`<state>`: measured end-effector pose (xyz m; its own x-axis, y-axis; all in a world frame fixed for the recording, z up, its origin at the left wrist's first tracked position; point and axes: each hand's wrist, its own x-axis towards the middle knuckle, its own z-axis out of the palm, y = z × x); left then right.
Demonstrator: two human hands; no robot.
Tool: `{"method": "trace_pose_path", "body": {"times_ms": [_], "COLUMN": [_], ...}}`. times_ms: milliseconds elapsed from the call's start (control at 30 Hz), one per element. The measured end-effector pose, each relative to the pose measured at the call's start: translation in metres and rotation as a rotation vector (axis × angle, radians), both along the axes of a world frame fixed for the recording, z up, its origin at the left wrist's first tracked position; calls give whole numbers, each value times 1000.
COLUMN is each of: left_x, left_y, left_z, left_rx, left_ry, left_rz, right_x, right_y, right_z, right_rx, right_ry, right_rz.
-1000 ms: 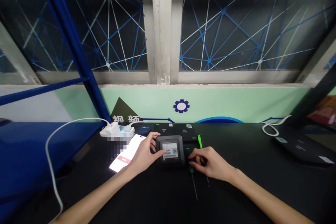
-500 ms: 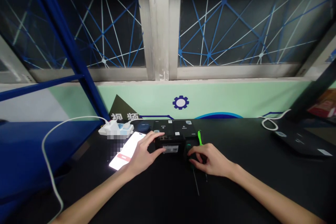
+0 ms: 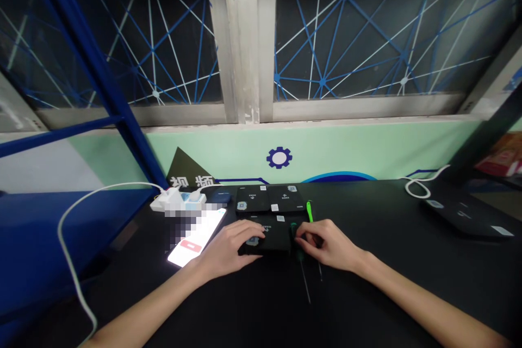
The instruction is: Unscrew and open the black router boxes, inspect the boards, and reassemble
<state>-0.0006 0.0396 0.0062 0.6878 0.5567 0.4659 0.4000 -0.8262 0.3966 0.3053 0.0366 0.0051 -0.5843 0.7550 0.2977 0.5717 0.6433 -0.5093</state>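
Note:
A flat black box (image 3: pixel 273 236) with white stickers lies in front of me on the dark table. My left hand (image 3: pixel 230 244) grips its left end, fingers on the top and thumb at the front edge. To the right of the box is a dark green-handled screwdriver (image 3: pixel 300 255), its thin shaft pointing toward me. The curled fingers of my right hand (image 3: pixel 324 242) are closed at its handle. A second screwdriver with a bright green handle (image 3: pixel 310 212) passes partly beneath my right hand, which hides its middle.
Two similar black boxes (image 3: pixel 253 199) lie side by side behind. On the left are a lit phone (image 3: pixel 199 239), a white power strip (image 3: pixel 177 199) with a white cable (image 3: pixel 67 250), and a dark blue object (image 3: pixel 221 197). At right lie another black device (image 3: pixel 465 217) and a looped white cord (image 3: pixel 416 190).
The black box has tipped from standing with its labelled side toward me to lying flat. My left fingers have moved down onto its top. My right hand stays beside the dark green screwdriver.

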Motion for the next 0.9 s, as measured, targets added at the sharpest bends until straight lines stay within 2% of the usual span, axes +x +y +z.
{"method": "trace_pose_path", "body": {"times_ms": [300,433,567,700,833,900], "left_x": [-1,2,3,2,4,6], "left_y": [5,1,-3,-4,-7,-10], "left_z": [-4,-1,5,8,13,16], "left_rx": [198,187,91,19,45,81], "left_ry": [106,112,140,267,292,298], "left_rz": [-63,-59,22,80,120,229], "right_x": [-1,-2,-2,-3,-3,-3], "right_y": [0,-1,-2,-2,-3,-3], "right_z": [3,4,5,5,6,7], "right_rx": [-14,-2,-13,-28,-41,-39], "right_ry": [-14,-28,-36,-39,-38,-44], "right_rz": [9,21,22,18,12,10]}}
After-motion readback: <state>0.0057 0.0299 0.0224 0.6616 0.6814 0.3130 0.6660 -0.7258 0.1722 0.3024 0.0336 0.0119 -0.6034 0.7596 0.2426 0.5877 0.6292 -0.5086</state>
